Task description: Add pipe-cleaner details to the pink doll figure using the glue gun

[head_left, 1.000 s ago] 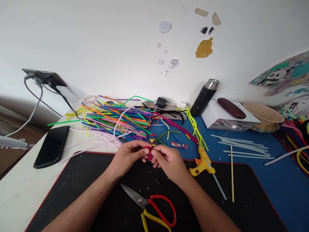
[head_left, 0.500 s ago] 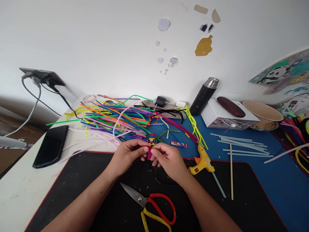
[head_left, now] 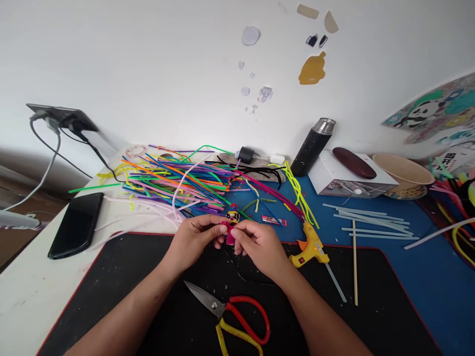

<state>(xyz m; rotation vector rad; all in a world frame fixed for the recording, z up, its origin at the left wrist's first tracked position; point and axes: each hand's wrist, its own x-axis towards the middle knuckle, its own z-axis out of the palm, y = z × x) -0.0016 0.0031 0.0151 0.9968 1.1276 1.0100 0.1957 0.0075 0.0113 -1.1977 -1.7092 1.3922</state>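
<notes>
Both hands meet over the back edge of the black mat [head_left: 163,306], pinching a small pipe-cleaner doll [head_left: 233,215]. The doll is upright, with a pale face, red and blue on top of its head, and a magenta body. My left hand [head_left: 196,241] grips the body's left side between thumb and fingers. On the other side my right hand [head_left: 258,244] pinches the same body, its fingers partly covering it. Scissors [head_left: 222,309] with one red and one yellow handle lie on the mat below. A yellow glue gun [head_left: 311,249] rests right of my right hand.
Behind the hands spreads a pile of coloured pipe cleaners [head_left: 178,180]. A phone [head_left: 77,225] lies at left. Clear glue sticks [head_left: 371,220] and a wooden stick [head_left: 355,267] are at right. A black flask [head_left: 313,147], a white box [head_left: 345,178] and a bowl [head_left: 403,170] stand along the wall.
The view has shifted very slightly. Both hands keep their pinch on the doll, and a little more of its magenta body shows between the fingers.
</notes>
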